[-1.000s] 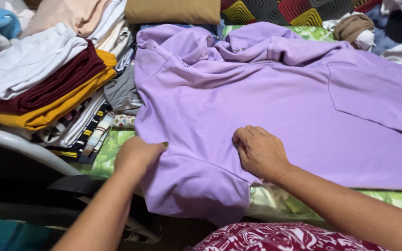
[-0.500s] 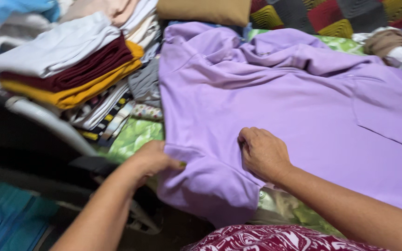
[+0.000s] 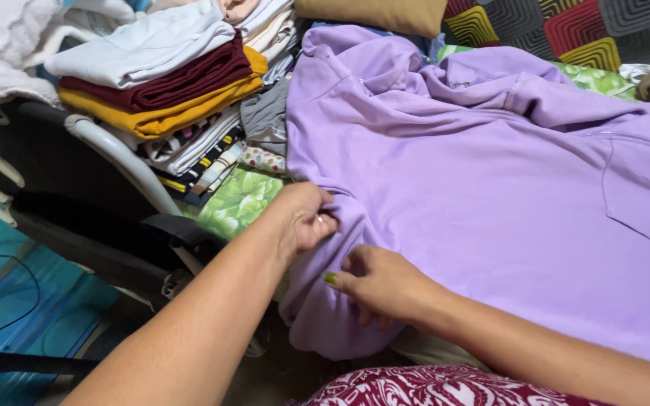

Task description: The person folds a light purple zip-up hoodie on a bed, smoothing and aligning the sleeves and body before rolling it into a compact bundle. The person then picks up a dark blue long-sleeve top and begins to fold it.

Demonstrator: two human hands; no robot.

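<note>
A large lilac hooded sweatshirt (image 3: 475, 195) lies spread across the bed, its front pocket at the right. My left hand (image 3: 302, 214) pinches a fold of the fabric at the garment's left edge. Just below it, my right hand (image 3: 381, 284) rests on the lilac cloth near the hanging corner, fingers curled into the fabric, a green-painted thumbnail showing. The two hands are close together, a few centimetres apart.
A stack of folded clothes (image 3: 167, 83) in white, maroon, mustard and stripes sits at the upper left. A white metal bed rail (image 3: 126, 162) runs below it. A green patterned sheet (image 3: 235, 199) shows beside the stack; a tan pillow (image 3: 374, 13) and colourful patterned cushion (image 3: 566, 30) lie behind.
My left hand rose from the bed edge and took hold of the sweatshirt's side fold. My right hand slid down and left toward it. The view shifted right.
</note>
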